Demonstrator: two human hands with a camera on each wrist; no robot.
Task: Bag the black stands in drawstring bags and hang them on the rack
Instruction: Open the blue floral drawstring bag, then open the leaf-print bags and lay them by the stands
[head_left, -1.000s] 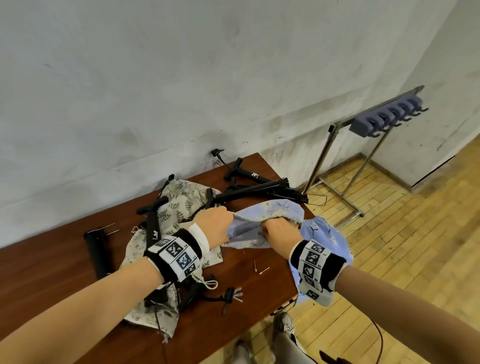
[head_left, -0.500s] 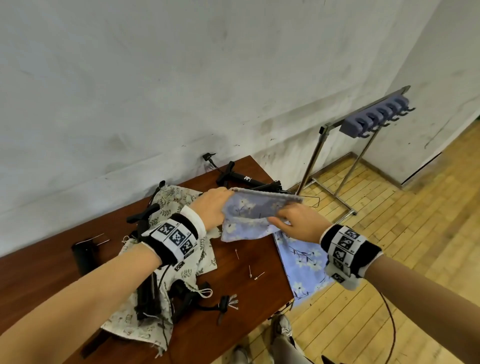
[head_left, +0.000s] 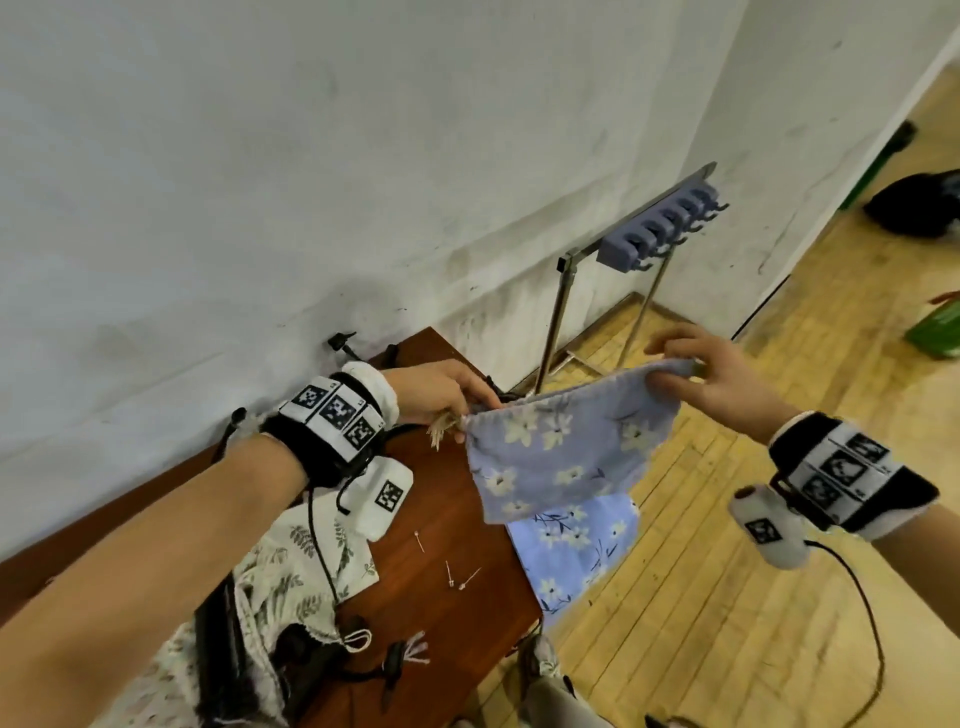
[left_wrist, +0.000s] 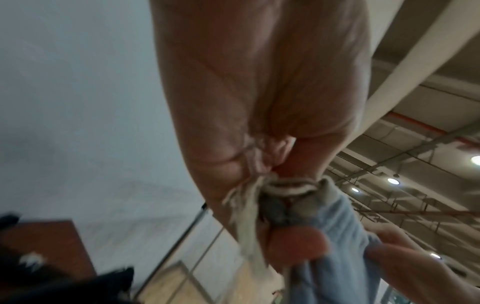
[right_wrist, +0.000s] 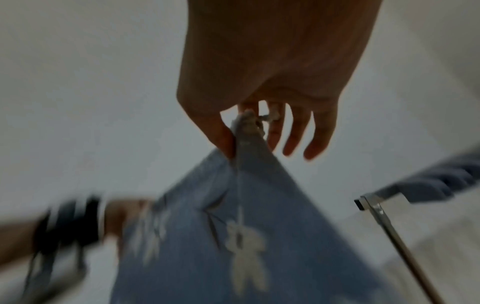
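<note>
A blue flowered drawstring bag (head_left: 566, 447) hangs stretched in the air past the table's right end. My left hand (head_left: 457, 410) pinches its left top corner together with the frayed cord (left_wrist: 249, 222). My right hand (head_left: 680, 371) pinches the right top corner (right_wrist: 246, 123) between thumb and forefinger, its other fingers spread. A second blue flowered bag (head_left: 571, 545) hangs off the table edge below. A black stand (head_left: 228, 654) lies on a cream leaf-print bag (head_left: 291, 577) under my left forearm. The rack (head_left: 660, 234) with grey hooks stands against the wall, right of the table.
The brown table (head_left: 441, 597) carries a few small pins (head_left: 457, 571) and a black cord toggle (head_left: 395, 660). More black stand parts (head_left: 343, 343) lie at the table's far end. A green object (head_left: 935, 332) and a dark bag (head_left: 914, 202) sit on the wooden floor.
Both hands lifted the blue bag off the table and pulled its top edge out wide; my right hand moved far right toward the rack side. The view swung right.
</note>
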